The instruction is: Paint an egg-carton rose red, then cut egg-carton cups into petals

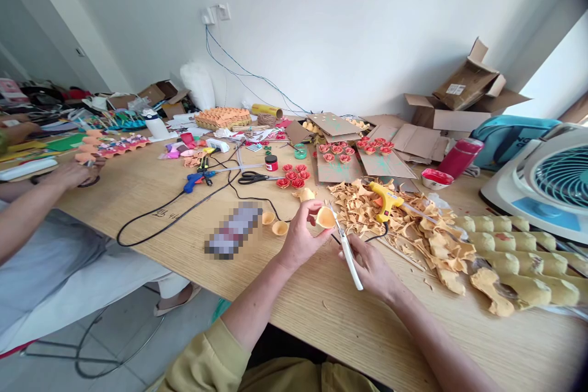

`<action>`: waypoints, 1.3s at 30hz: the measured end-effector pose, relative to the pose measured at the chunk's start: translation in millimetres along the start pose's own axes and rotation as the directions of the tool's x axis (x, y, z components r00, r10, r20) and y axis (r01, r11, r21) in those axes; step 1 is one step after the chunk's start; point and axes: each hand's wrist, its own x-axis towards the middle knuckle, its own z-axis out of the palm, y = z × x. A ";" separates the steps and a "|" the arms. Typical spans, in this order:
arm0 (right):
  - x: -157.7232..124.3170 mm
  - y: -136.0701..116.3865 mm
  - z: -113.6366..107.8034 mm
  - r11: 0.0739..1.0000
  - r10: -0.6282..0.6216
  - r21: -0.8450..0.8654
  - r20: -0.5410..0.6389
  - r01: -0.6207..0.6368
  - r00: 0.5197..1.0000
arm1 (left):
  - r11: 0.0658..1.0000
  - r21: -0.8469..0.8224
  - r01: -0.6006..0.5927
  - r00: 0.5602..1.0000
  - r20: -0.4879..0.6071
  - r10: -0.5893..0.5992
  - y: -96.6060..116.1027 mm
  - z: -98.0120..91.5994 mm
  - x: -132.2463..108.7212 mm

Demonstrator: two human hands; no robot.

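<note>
Between the fingers of my left hand [302,236] is an orange egg carton cup [326,218], its open side facing me. My right hand [371,266] grips white-handled scissors [351,262], whose blades reach up to the cup's right rim. Two more cut cups [280,228] sit on the table left of my left hand. Behind my hands lies a heap of orange carton scraps [358,196], with a yellow glue gun [384,201] on top.
Red paper flowers [294,176] stand near black scissors [257,177] and a paint jar [271,163]. A blue glue gun [197,180] trails a black cord. Egg cartons [528,257] and a fan [551,177] are at right. A co-worker's hand [76,174] holds scissors at left.
</note>
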 end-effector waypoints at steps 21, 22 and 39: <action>-2.9 -9.3 -4.8 0.998 -0.041 0.042 -0.053 0.043 0.998 | 0.942 -0.294 0.162 0.986 0.024 -0.162 7.7 -4.0 4.0; -3.0 -9.4 -4.6 0.998 -0.036 0.045 -0.054 0.039 0.998 | 0.938 -0.299 0.174 0.984 0.026 -0.174 7.9 -4.4 4.3; 0.4 -5.1 -6.4 0.994 0.020 0.107 -0.058 -0.013 0.998 | 0.839 -0.418 0.349 0.935 0.098 -0.340 1.8 -7.9 10.0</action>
